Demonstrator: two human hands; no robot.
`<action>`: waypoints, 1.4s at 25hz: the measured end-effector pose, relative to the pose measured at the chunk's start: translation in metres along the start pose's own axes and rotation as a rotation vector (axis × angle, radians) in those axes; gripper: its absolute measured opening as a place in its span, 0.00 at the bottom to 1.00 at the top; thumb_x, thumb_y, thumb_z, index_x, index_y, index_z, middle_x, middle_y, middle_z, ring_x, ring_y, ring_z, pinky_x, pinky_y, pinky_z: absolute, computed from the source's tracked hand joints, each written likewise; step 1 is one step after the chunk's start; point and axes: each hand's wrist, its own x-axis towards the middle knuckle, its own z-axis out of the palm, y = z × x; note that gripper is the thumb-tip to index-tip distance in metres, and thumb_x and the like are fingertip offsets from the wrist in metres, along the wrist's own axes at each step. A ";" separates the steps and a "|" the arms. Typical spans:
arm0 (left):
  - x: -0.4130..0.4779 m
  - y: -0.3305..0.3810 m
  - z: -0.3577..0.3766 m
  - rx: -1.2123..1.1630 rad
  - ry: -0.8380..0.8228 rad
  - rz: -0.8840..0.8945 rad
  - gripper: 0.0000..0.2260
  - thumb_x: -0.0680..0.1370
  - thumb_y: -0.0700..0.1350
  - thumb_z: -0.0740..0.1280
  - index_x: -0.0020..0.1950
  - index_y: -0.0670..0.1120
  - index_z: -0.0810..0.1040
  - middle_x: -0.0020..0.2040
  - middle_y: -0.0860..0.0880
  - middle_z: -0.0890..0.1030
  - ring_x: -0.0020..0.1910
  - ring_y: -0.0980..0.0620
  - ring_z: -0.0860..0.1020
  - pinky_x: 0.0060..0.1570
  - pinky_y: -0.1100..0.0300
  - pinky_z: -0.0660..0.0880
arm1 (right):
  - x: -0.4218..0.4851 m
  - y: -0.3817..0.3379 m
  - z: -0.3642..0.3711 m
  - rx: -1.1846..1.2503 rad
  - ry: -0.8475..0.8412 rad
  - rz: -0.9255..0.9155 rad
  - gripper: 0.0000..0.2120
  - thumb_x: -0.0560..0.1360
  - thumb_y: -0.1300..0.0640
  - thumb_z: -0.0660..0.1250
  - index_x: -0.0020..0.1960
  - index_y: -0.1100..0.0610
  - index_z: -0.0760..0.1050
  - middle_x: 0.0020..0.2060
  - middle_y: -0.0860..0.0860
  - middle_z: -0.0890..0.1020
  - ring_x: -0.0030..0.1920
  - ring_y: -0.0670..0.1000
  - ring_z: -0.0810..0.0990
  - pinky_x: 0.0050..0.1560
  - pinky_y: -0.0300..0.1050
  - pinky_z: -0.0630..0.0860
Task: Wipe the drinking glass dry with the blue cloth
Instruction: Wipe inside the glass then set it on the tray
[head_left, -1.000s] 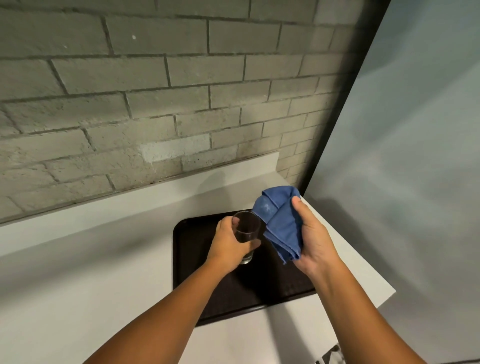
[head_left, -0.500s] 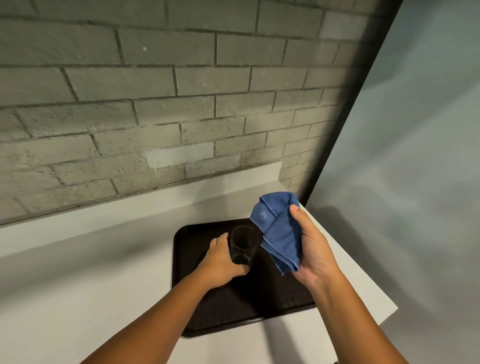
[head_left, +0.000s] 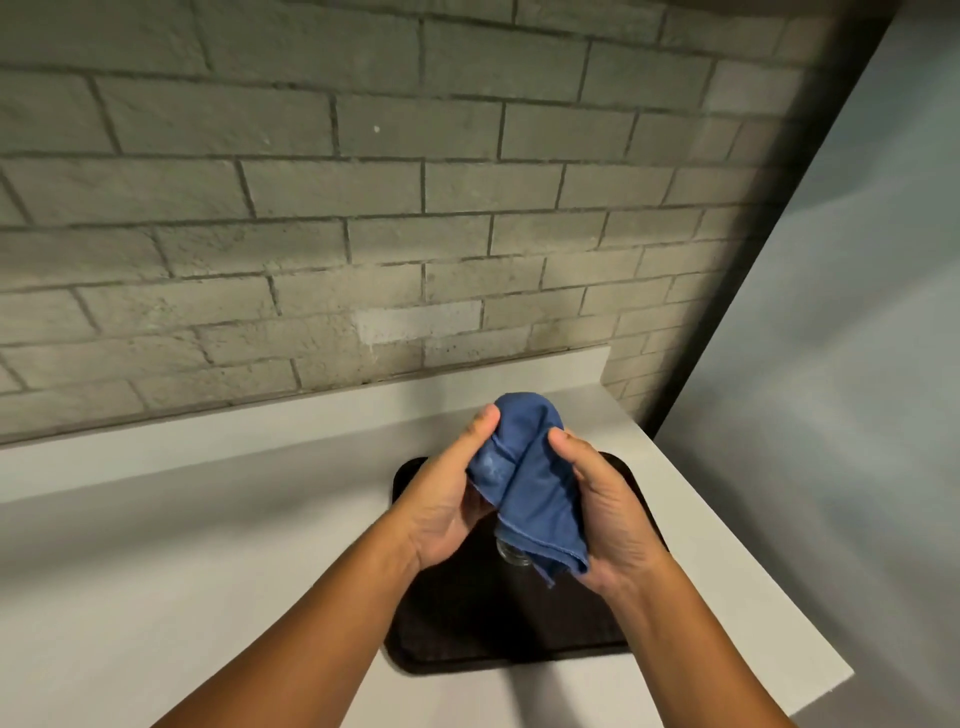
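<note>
The blue cloth (head_left: 530, 478) is draped over the drinking glass (head_left: 511, 555), which is lifted above the dark tray. Only the glass's clear base shows under the cloth's lower edge. My left hand (head_left: 447, 499) grips the covered glass from the left, thumb up on the cloth. On the right side my right hand (head_left: 602, 509) presses the cloth against the glass, its thumb resting on the fabric.
A dark brown tray (head_left: 519, 639) lies on the white counter (head_left: 208, 561) under my hands. A grey brick wall (head_left: 363, 208) rises behind the counter. The counter's right edge (head_left: 737, 545) drops off beside a pale wall.
The glass stood on the tray in my left hand with the cloth held apart on the right. Now the glass is raised and the cloth is wrapped over it, both hands closed around it.
</note>
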 end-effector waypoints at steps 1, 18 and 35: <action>0.000 0.006 0.000 -0.029 0.030 0.003 0.28 0.83 0.59 0.76 0.75 0.42 0.86 0.73 0.38 0.87 0.76 0.37 0.83 0.82 0.40 0.74 | 0.002 0.003 0.004 -0.017 0.002 -0.005 0.29 0.80 0.53 0.71 0.77 0.66 0.72 0.71 0.68 0.80 0.64 0.62 0.85 0.64 0.57 0.83; -0.068 0.064 -0.120 0.696 0.475 0.300 0.09 0.89 0.42 0.68 0.62 0.44 0.89 0.58 0.43 0.92 0.57 0.45 0.88 0.58 0.51 0.83 | 0.046 0.142 0.045 -0.976 0.006 -0.196 0.04 0.81 0.52 0.73 0.54 0.49 0.79 0.45 0.45 0.86 0.42 0.40 0.85 0.41 0.34 0.80; -0.061 0.030 -0.296 1.398 0.361 -0.086 0.28 0.85 0.41 0.74 0.85 0.43 0.74 0.82 0.41 0.76 0.80 0.41 0.76 0.78 0.53 0.72 | 0.076 0.284 0.061 -1.211 0.087 0.315 0.12 0.77 0.54 0.75 0.57 0.58 0.80 0.48 0.56 0.87 0.44 0.55 0.85 0.44 0.47 0.81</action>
